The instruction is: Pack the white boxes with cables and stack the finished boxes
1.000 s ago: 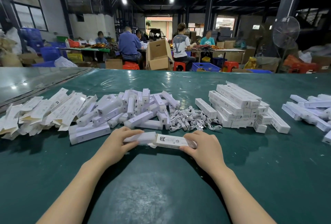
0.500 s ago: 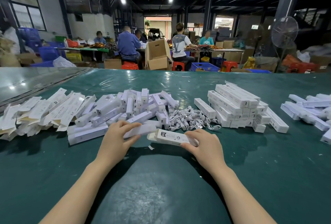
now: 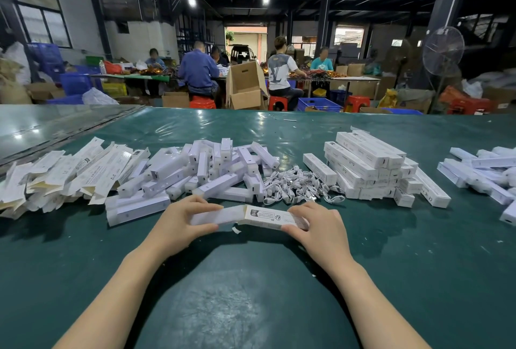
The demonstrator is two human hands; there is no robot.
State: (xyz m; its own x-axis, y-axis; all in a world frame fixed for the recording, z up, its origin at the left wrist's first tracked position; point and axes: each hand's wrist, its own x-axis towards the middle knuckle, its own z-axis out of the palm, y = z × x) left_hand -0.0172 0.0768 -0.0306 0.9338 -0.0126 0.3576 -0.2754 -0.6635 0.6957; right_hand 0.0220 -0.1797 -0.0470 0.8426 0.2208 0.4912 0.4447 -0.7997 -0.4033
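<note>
Two hands are counted, the left hand (image 3: 178, 223) and the right hand (image 3: 321, 227), with one box (image 3: 268, 217) between them. On the table (image 3: 251, 292) one spread of flat cartons (image 3: 55, 178), one loose heap of boxes (image 3: 212, 172), one neat stack (image 3: 368, 170), one further pile (image 3: 480, 172) and one tangle of cables (image 3: 298, 186) are counted, the pieces in each being too many to be told. Behind, five seated people (image 3: 198, 69), two ceiling lamps (image 3: 191, 1) and one fan (image 3: 442, 49) are counted.

Dim hall, two ceiling lamps (image 3: 192, 1), glare on table (image 3: 251, 125), fisheye-bent edges
</note>
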